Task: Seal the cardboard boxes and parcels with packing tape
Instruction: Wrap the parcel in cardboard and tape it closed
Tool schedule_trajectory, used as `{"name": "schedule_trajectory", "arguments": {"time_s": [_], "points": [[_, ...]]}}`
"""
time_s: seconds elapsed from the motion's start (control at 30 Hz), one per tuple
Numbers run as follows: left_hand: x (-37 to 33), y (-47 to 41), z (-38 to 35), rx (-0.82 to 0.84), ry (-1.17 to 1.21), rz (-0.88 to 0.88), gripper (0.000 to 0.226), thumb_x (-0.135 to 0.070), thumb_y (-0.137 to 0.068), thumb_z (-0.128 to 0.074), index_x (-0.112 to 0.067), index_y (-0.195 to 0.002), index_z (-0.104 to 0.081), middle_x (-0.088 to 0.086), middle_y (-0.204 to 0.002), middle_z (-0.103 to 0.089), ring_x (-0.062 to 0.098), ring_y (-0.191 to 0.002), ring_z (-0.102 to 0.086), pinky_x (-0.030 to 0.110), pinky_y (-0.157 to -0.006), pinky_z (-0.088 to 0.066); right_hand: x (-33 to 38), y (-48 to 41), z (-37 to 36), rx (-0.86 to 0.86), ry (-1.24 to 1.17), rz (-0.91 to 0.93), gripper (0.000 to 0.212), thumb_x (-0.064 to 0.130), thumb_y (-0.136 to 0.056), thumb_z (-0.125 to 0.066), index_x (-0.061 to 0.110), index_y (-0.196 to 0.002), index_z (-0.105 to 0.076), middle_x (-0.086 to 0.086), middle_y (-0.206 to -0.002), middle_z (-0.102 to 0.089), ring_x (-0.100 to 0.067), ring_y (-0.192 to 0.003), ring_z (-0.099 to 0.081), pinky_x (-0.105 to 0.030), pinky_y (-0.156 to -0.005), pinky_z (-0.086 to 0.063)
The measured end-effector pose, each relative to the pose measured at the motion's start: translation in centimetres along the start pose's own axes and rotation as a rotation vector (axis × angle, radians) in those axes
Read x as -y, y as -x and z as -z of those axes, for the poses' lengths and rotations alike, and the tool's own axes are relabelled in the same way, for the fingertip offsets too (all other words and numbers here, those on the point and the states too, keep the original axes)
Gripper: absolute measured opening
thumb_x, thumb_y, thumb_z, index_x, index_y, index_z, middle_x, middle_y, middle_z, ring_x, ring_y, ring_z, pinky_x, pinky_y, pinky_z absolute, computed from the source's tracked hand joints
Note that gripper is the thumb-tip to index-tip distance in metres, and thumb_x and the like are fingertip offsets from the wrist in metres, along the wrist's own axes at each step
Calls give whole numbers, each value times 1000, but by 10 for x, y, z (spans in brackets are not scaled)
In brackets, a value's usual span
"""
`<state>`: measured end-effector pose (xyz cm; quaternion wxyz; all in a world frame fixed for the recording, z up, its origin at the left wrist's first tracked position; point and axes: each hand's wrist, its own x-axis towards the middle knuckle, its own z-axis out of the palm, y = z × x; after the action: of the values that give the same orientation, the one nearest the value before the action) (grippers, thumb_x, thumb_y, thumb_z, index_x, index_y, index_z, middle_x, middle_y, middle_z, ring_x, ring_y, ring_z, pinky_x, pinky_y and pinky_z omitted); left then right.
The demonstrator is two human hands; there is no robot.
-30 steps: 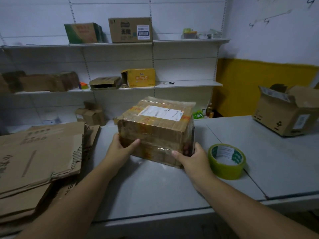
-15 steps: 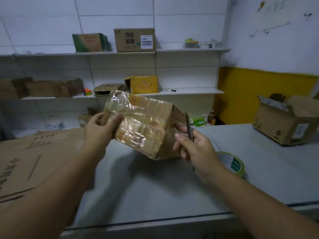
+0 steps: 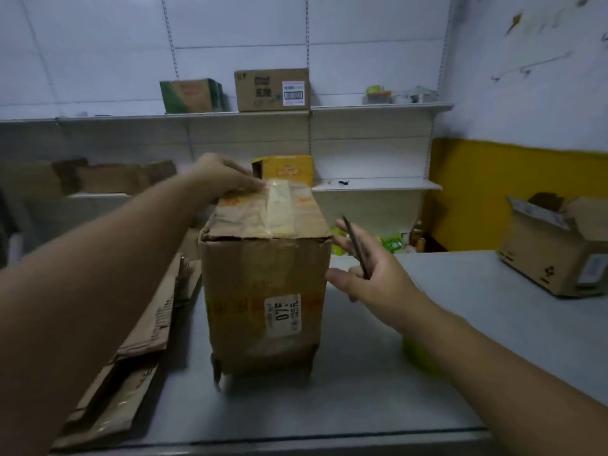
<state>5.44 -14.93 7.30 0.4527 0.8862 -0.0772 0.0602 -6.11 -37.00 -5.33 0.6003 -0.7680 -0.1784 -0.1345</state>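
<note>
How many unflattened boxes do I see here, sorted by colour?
Brown cardboard boxes: 3 (taped parcel standing on the grey counter, open box at the counter's right, barcode-labelled box on the top shelf)
Green box, top shelf: 1
Yellow box, middle shelf: 1
Total: 5
Blurred brown shapes on the left shelf left uncounted.

The box (image 3: 263, 291) stands on end at the middle of the table (image 3: 362, 406), tall, brown and scuffed, its lower corners crumpled. A strip of clear tape (image 3: 279, 209) runs front to back across its closed top, over orange print. A white label (image 3: 283, 315) sits on its near face. The tape roll (image 3: 418, 353), a green blur, lies on the table just right of the box.
</note>
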Motion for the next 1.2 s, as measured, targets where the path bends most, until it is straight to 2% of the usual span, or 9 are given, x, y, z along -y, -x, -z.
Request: {"name": "schedule_trajectory", "arguments": {"time_s": [0.07, 0.2, 0.33, 0.53, 0.67, 0.83, 0.97, 1.07, 1.2], "points": [[15, -6, -17, -27, 57, 5, 30, -24, -80, -72, -13, -108, -68, -5, -87, -62, 3, -72, -55, 12, -53, -39, -9, 1, -5, 21, -26, 64, 73, 45, -76, -73, 62, -134, -30, 29, -145, -35, -9, -100, -56, -26, -78, -45], [26, -16, -20, -50, 119, -6, 30, -23, -84, -68, -13, -112, -68, -10, -83, -58, 0, -74, -51, 11, -55, -37, 3, -7, -11, 30, -40, 171, 68, 55, -70, -67, 77, -121, -28, 47, -134, -33, 6, -88, -54, -18, -77, -48], [24, -15, -24, -236, 102, -73, 24, -17, -88, -64, -10, -111, -67, -4, -90, -61, 0, -71, -53, 11, -53, -43, 12, -23, -15, 48, 52, 222, 58, 60, -66, -72, 71, -115, -44, 23, -149, -33, -9, -137, -36, -44, -101, -48], [55, 74, -30, -394, 455, -79, 20, -31, -99, -43, -18, -103, -58, 4, -96, -61, 14, -85, -59, 32, -76, -51, 12, -28, -13, -38, 101, 283, 37, 52, -73, -68, 42, -107, -59, 19, -135, -46, 5, -123, -45, -25, -91, -53], [87, 175, -63, -255, 723, 198, 31, -10, -96, -44, -4, -67, -53, 13, -56, -52, 19, -55, -54, 31, -53, -49, 8, -30, -15, -148, 276, 360, 36, 57, -78, -58, 45, -111, -55, 19, -133, -50, 1, -127, -45, -32, -103, -44], [104, 187, -93, 90, 1136, 737, 35, 0, -91, -50, 1, -126, -47, 26, -121, -56, 38, -106, -57, 46, -90, -47, 14, -32, -18, -179, 385, 438, 43, 54, -84, -52, 27, -118, -57, 21, -119, -54, -1, -115, -52, -25, -95, -47], [107, 172, -93, 20, 1135, 630, 41, 5, -86, -54, -16, -120, -50, 17, -119, -60, 31, -116, -55, 43, -101, -43, 20, -36, -14, -222, 455, 398, 52, 55, -85, -50, 19, -121, -60, 14, -114, -57, -6, -106, -55, -36, -89, -52], [109, 163, -94, 7, 1011, 528, 23, 2, -84, -61, -7, -105, -60, 11, -91, -72, 24, -90, -67, 32, -79, -51, 26, -42, -7, -258, 471, 364, 50, 48, -86, -53, 17, -125, -58, 11, -114, -56, -8, -106, -54, -41, -89, -52], [111, 166, -92, 227, 1009, 548, 32, -17, -84, -63, -5, -114, -59, 19, -107, -68, 32, -100, -65, 36, -71, -56, 29, -45, -1, -246, 523, 350, 51, 47, -85, -54, 16, -125, -58, 5, -118, -59, -13, -109, -56, -42, -91, -52]]}}
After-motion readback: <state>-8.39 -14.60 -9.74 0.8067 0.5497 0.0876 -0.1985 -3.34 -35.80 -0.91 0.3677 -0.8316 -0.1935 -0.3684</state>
